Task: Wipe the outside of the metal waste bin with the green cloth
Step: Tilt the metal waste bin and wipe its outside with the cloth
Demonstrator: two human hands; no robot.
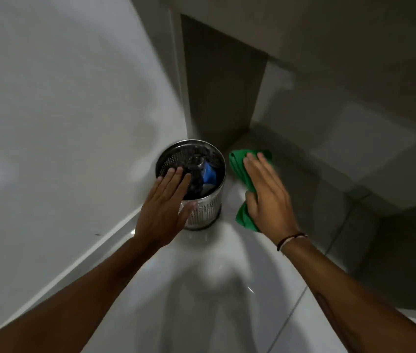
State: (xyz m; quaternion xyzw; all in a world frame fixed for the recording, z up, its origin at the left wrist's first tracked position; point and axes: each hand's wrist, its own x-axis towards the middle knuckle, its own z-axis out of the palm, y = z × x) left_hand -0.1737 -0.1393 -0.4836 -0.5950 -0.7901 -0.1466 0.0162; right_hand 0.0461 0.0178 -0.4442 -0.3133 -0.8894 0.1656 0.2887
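Note:
A round perforated metal waste bin [205, 212] stands on the white floor in a corner, with dark rubbish and something blue inside. My left hand [167, 207] reaches over its near left rim, fingers spread and straight, thumb against the bin's side. Just right of the bin, apart from it, my right hand [265, 197] holds the green cloth [238, 169] under its palm, the thumb pinching the cloth, fingers extended. The cloth hangs out above and below the hand. The picture is blurred by motion.
A white wall [61, 123] with a skirting board runs along the left. A dark recess [222, 80] lies behind the bin. Grey tiled steps or ledges [342, 154] rise on the right. White floor tiles [201, 289] spread below my arms.

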